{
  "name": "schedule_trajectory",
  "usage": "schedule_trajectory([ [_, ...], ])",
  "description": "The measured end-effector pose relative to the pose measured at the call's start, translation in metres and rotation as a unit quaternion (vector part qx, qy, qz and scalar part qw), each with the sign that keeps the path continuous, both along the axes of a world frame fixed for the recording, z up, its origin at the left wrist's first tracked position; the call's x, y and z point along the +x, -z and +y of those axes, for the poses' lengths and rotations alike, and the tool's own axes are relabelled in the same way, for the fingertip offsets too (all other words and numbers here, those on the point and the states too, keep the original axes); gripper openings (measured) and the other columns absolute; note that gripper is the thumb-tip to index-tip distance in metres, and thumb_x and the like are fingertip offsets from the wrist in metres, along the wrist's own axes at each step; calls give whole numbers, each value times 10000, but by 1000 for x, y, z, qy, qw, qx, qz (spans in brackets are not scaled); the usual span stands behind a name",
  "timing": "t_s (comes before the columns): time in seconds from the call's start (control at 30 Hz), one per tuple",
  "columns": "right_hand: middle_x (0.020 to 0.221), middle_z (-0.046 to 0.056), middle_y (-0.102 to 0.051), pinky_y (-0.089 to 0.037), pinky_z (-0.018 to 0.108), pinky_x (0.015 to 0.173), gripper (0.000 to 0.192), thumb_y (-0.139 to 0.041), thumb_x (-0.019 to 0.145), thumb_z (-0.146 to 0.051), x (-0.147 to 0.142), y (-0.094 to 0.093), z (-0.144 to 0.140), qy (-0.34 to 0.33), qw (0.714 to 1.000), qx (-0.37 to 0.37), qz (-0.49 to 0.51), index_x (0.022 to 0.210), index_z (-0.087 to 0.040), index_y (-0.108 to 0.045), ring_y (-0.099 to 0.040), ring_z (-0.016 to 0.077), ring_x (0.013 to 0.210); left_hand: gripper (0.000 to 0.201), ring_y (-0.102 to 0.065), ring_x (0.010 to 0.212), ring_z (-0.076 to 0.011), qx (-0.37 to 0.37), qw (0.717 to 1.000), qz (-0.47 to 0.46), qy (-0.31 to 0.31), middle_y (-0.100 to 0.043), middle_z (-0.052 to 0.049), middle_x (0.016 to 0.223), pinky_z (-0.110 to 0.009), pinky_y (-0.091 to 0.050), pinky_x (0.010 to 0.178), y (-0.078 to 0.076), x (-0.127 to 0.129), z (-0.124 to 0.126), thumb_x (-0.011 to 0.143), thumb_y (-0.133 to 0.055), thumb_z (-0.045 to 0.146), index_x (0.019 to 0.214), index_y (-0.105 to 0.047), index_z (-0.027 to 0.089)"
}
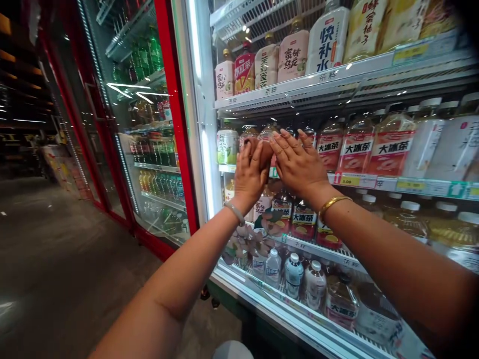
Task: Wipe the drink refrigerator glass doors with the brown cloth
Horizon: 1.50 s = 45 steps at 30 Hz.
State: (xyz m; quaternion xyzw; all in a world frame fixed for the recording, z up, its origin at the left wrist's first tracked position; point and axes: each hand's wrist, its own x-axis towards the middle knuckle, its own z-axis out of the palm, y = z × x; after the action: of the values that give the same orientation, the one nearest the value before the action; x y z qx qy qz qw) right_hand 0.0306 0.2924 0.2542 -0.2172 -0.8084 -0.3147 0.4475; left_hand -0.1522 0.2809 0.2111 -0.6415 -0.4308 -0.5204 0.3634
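Your left hand point(250, 172) wraps a brown bottle point(262, 149) at the middle shelf point(374, 180) edge — right hand point(297, 162) flat, open against it. Loose grip could knock neighbouring iced-tea bottles point(389, 144) — crowded row.

The cooler stands open in front, so the way in from the aisle floor point(56, 239) is free. On the middle shelf point(374, 180) the iced tea bottles point(359, 147) stand shoulder to shoulder with no gap between them, and the wire shelf above point(337, 80) hangs low over their caps. To the left the white door post point(204, 124) and the red door frame point(175, 109) wall off that side. Below, the lower iced tea bottles point(303, 219) and small water bottles point(294, 274) fill their rows; only the front edges stay bare.
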Motion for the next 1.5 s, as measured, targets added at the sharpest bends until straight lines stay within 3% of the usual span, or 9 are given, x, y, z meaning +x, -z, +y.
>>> schedule_trajectory([
  [0.1, 1730, 52, -298, -74, 547, 1385, 587, -366, 1057, -255, -1, -1, -2, 6, 1000, -8, -10, 1639, -202, -311, -198, 238, 1638, 665, -195, 1632, -264, 5, 999, -50, -4, -279, -126, 1727, -495, -215, 1340, 13, 12, -3, 1030, -495, 415, 1636, -296, 226],
  [0.27, 1739, 14, -274, -57, 568, 1382, 635, -390, 1032, -230, 1, -3, -2, -3, 999, -25, -27, 1656, -246, -270, -166, 246, 1645, 800, -135, 1645, -312, -41, 999, -7, -20, -171, -145, 1762, -546, -206, 1337, 45, 23, -11, 1006, -541, 448, 1675, -168, 218],
  [0.53, 1736, 37, -290, -39, 538, 1387, 579, -364, 1054, -268, -1, -3, -3, 13, 999, -24, -22, 1630, -208, -351, -190, 256, 1641, 778, -130, 1649, -261, -19, 999, -50, -2, -184, -93, 1768, -486, -166, 1354, -13, -6, 1, 984, -566, 358, 1666, -211, 239],
  [0.7, 1747, 68, -241, -38, 516, 1381, 577, -312, 1061, -285, 1, -2, -2, 51, 998, 18, -43, 1622, -157, -361, -177, 244, 1644, 821, -108, 1651, -294, -27, 999, -24, -6, -129, -143, 1773, -516, -213, 1340, 24, 15, -5, 1021, -525, 437, 1689, -102, 215],
  [0.8, 1745, 98, -234, -44, 526, 1377, 586, -292, 1068, -305, 1, -2, -4, 65, 996, 28, -51, 1621, -127, -359, -189, 256, 1642, 856, -138, 1645, -317, -30, 999, 37, -7, -151, -159, 1766, -540, -257, 1323, 40, 6, -9, 1009, -555, 418, 1692, -77, 224],
  [0.93, 1740, 83, -261, -61, 546, 1374, 588, -319, 1058, -300, -1, -2, -6, 73, 996, 28, -46, 1629, -165, -356, -216, 260, 1636, 876, -172, 1639, -314, -22, 999, 46, -14, -179, -139, 1763, -535, -249, 1327, 24, -17, -3, 963, -618, 334, 1686, -130, 246],
  [1.07, 1740, 79, -270, -58, 521, 1380, 579, -320, 1056, -315, -1, -3, -6, 70, 996, 27, -43, 1605, -151, -402, -215, 255, 1637, 873, -159, 1644, -288, -3, 1000, -5, -18, -164, -120, 1768, -511, -234, 1338, 9, -12, 5, 954, -612, 289, 1684, -134, 256],
  [1.3, 1740, 77, -277, -52, 501, 1383, 581, -315, 1044, -285, -4, 0, -6, 61, 997, 15, -32, 1599, -136, -404, -213, 241, 1638, 909, -128, 1647, -310, 2, 998, 60, -31, -148, -151, 1767, -543, -261, 1324, 31, -1, 0, 987, -598, 364, 1693, -39, 238],
  [1.5, 1730, 180, -263, -112, 657, 1339, 576, -280, 1046, -217, -39, 16, -2, 91, 993, 12, 74, 1584, -44, -387, -163, 324, 1644, 971, -122, 1646, -314, -16, 993, 114, -33, -115, -167, 1770, -516, -303, 1315, 28, -21, -3, 980, -613, 325, 1690, 41, 221],
])
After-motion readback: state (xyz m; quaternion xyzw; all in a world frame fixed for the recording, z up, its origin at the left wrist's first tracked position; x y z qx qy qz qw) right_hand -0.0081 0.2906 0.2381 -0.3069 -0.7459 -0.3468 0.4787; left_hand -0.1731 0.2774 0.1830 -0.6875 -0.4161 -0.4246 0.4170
